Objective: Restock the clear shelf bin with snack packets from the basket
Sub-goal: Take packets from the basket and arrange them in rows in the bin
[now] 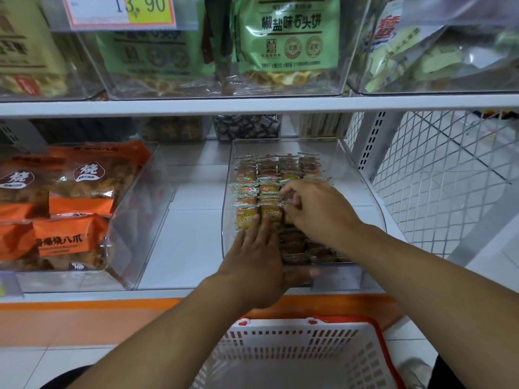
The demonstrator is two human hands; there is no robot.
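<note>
While left hand (257,262) presses flat | right hand (314,209) pinches snack packets (269,189)

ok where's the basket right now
In the head view, the white basket with a red rim sits bottom centre-right, on the floor below the shelf edge, under the clear bin.

Retail shop, snack aisle. White metal shelving (252,106) with clear acrylic bins (140,220) of packaged snacks, price tag (118,9) reading 13.90 far left, wire mesh end panel (435,178) right, plastic shopping basket (303,355) near.
</note>
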